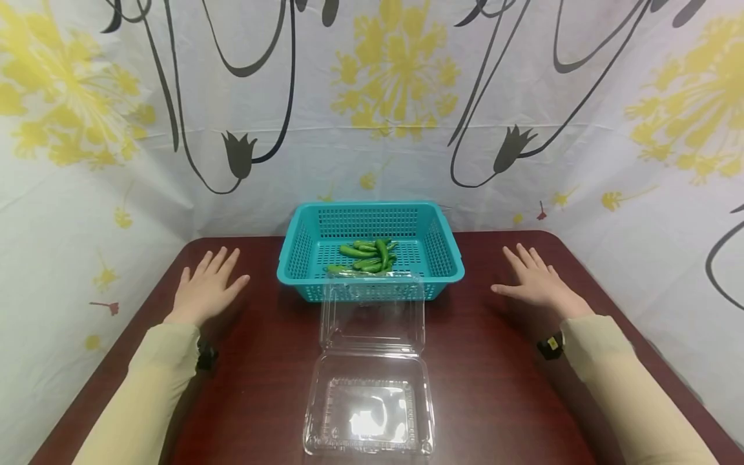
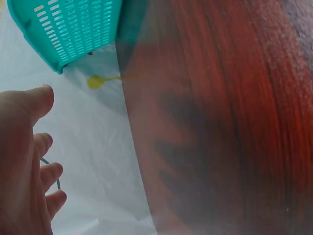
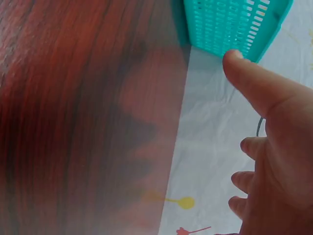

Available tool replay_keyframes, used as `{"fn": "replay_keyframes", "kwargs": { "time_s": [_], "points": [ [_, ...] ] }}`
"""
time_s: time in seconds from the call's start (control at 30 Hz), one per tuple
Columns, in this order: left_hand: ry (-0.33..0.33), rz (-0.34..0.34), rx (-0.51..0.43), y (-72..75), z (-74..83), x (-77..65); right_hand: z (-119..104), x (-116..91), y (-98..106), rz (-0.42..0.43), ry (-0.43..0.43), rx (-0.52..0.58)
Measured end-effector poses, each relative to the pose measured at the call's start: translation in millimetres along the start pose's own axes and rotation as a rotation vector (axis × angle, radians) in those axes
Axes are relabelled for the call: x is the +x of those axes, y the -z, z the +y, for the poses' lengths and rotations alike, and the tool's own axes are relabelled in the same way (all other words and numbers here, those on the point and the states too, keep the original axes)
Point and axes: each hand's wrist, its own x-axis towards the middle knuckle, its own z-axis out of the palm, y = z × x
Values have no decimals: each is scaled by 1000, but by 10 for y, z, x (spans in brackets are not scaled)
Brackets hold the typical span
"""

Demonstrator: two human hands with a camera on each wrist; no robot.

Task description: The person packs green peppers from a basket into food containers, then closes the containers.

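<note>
A teal plastic basket (image 1: 372, 210) stands at the back middle of the table, with several green peppers (image 1: 367, 265) lying in it. In front of it a clear plastic clamshell box (image 1: 331, 394) lies unfolded, its raised lid (image 1: 372, 323) overlapping the basket's front wall in the head view. To the basket's left, my left hand (image 1: 205, 290) is held with fingers spread and holds nothing. My right hand (image 1: 540, 284) is likewise spread on the basket's right side, holding nothing. Each wrist view shows the thumb and fingertips near a basket corner, over the table's edge.
The dark red wooden table (image 1: 488, 387) has rounded back corners. White patterned cloth (image 1: 372, 155) hangs behind it and along both sides. A dark band with a small device (image 1: 551, 345) sits on the right wrist, and a similar device (image 1: 206, 355) on the left.
</note>
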Motion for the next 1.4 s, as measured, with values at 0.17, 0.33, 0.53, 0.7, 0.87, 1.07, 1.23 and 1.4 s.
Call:
{"fn": "replay_keyframes", "kwargs": {
  "time_s": [0.17,0.33,0.53,0.7,0.87,1.07,1.23,1.4],
  "points": [
    [-18,2,-4,62,31,-39,-37,-38,54,114,47,33],
    [-34,25,-19,128,44,-80,-163,-87,142,296,96,118],
    [-64,51,-47,185,119,-125,-419,-151,153,627,123,220],
    [-103,92,-45,255,266,-235,-608,-223,85,780,222,218],
    [-159,137,-70,305,478,-337,-764,-309,-13,693,258,234],
    [-199,147,-160,287,708,-429,-933,-353,-173,539,260,290],
    [-228,177,-276,240,883,-461,-1060,-392,-332,331,257,352],
    [-227,151,-384,115,1032,-496,-1154,-422,-502,101,322,342]
  ]
}}
